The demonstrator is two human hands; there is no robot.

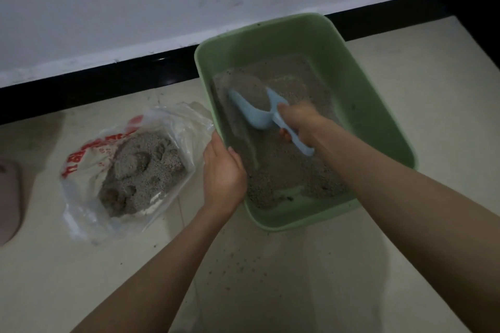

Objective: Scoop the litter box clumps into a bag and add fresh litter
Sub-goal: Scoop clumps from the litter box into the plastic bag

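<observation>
Scooping was clearly well advanced at this moment. The green litter box stood on the floor against the wall, and the grey litter inside it was thin, with bare green bottom showing near the close edge. My right hand had its grip closed around the handle of the blue scoop, whose bowl was pushed down into the litter near the far left corner. My left hand gripped the left rim of the box, fingers curled over the edge, I think to steady or tilt it.

Just beside the box on the left lay the clear plastic bag with red print, open, and already holding a good heap of litter with clumps. So I judged that most clumps were removed. Fresh litter was not yet added, and I saw no container of it. Some grains were scattered on the floor before the box.
</observation>
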